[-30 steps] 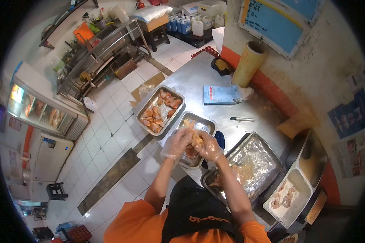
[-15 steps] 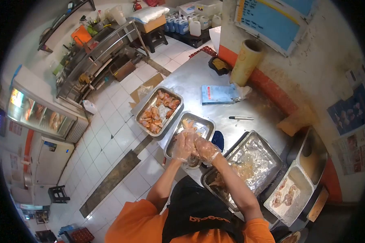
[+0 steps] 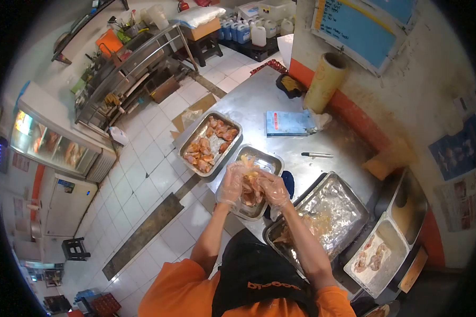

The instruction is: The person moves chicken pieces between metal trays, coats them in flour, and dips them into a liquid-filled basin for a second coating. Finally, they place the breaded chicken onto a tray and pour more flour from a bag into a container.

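My left hand, in a clear plastic glove, is closed on the left side of a chicken piece. From the other side my right hand, gloved the same way, grips that piece too. Both hands are over a small metal tray, where some pale yellowish bits show near the far end. Part of the tray's bottom is hidden by the hands and meat. Just beyond on the left stands another metal tray with reddish, seasoned chicken pieces in two groups.
On the steel table lie a blue box, a marker and a dark blue item. To my right are a large tray with wet scraps and a pan of white powder holding meat pieces. A yellow roll stands by the wall.
My hands have moved apart slightly, and more of the chicken piece shows between them. The trays have stayed in place.
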`<state>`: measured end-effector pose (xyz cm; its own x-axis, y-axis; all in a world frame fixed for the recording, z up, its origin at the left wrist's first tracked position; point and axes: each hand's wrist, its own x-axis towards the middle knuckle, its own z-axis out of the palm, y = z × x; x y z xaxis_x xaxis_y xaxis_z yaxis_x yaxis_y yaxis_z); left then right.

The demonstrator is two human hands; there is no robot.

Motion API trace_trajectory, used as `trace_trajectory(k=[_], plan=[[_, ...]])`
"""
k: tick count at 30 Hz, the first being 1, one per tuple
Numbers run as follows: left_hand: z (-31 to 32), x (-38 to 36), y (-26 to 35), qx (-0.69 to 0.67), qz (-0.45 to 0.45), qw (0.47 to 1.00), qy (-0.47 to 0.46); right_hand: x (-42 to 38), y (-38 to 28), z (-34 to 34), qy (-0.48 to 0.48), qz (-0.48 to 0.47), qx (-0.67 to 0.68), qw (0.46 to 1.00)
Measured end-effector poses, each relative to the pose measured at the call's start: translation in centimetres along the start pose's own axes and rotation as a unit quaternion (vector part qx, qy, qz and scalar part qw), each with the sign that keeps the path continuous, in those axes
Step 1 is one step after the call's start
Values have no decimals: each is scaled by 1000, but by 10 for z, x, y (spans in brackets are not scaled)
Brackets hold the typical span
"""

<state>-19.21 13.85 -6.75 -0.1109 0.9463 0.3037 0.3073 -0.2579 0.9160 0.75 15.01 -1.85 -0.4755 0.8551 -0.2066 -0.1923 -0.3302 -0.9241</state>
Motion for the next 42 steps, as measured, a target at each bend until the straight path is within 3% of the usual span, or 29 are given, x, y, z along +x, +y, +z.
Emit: trace_trajectory(k=[2,5,6,8,11,13,15,16,19,20,23,26,29,32,34,36,39,42], plan=[[-8,-3,-1,-48,-78,996,2,2,-5,-3,26,14,-106,994],[-15,-7,-16,-190,-174,966,-2,17,12,-21,78,-120,-288,947],[-21,-7,16,-210,-201,957,-10,21,19,-28,96,-185,-351,913],[-22,-14,22,-212,-261,941,-13,8,-20,-17,107,-148,-386,904],[-17,-34,-15,-71,-85,993,-41,-6,-33,-31,141,-86,-414,895],[-16,-41,-8,-42,-123,991,-30,-39,-77,-44,123,-17,-421,899],[-15,-46,-5,-59,-155,986,-25,-73,-83,-73,119,-19,-452,884],[-14,-48,6,-166,-219,961,-10,-92,-85,-84,129,1,-462,877],[-18,-49,12,90,-238,964,-82,-149,-87,-95,116,27,-469,875],[-16,-49,17,161,-137,974,-79,-163,-86,-99,66,123,-491,860],[-18,-52,11,232,-133,958,-109,-185,-106,-63,-9,175,-470,865],[-19,-50,4,223,-160,956,-101,-212,-37,-62,75,81,-536,837],[-25,-47,-2,208,-133,960,-132,-217,-35,-52,60,133,-509,848],[-24,-42,1,237,-44,963,-120,-221,-22,-54,86,70,-513,851],[-25,-37,10,233,-79,960,-137,-223,-18,-54,103,63,-516,848],[-25,-36,13,239,-99,954,-154,-225,-14,-54,121,62,-524,841],[-28,-39,1,288,-111,935,-177,-220,-18,-50,72,162,-521,835],[-25,-44,-10,356,-147,901,-202,-223,-9,-46,90,164,-530,827]])
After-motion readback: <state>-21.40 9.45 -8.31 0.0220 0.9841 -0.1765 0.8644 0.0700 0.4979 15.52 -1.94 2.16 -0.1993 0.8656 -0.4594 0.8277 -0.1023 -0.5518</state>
